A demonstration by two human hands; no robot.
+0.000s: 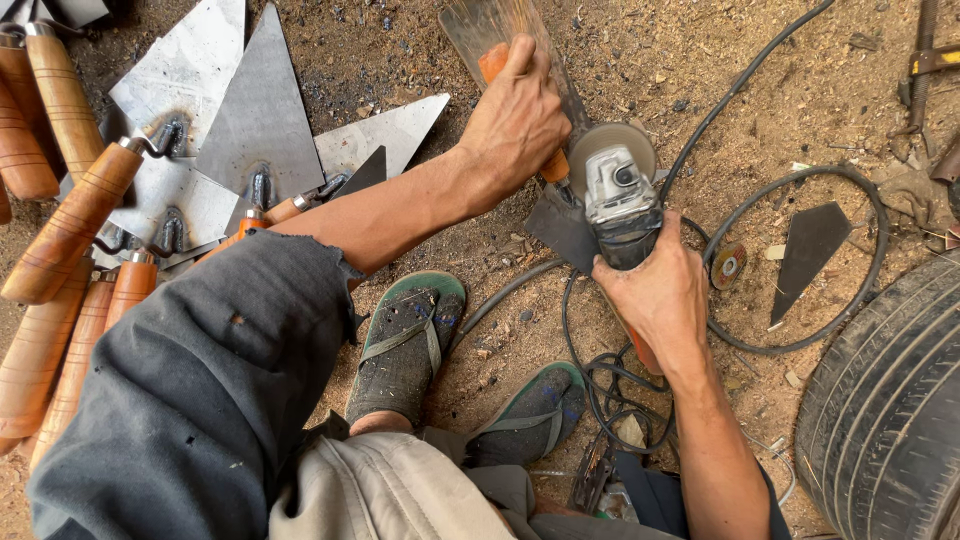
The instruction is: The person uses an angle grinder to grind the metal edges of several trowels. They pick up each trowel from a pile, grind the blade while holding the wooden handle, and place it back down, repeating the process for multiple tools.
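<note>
My left hand (515,120) grips the orange wooden handle (492,62) of a trowel whose dark steel blade (560,228) lies on the dirt. My right hand (655,290) holds the body of a grey angle grinder (620,200). Its disc (590,145) sits against the trowel next to my left hand. The grinder's black cable (600,375) loops on the ground by my feet. Both feet wear green-edged sandals (405,345).
A pile of finished trowels with triangular blades (255,110) and wooden handles (70,220) lies at the left. A loose dark triangular blade (808,245) and a spare disc (727,265) rest inside a cable loop at the right. A tyre (890,410) fills the lower right corner.
</note>
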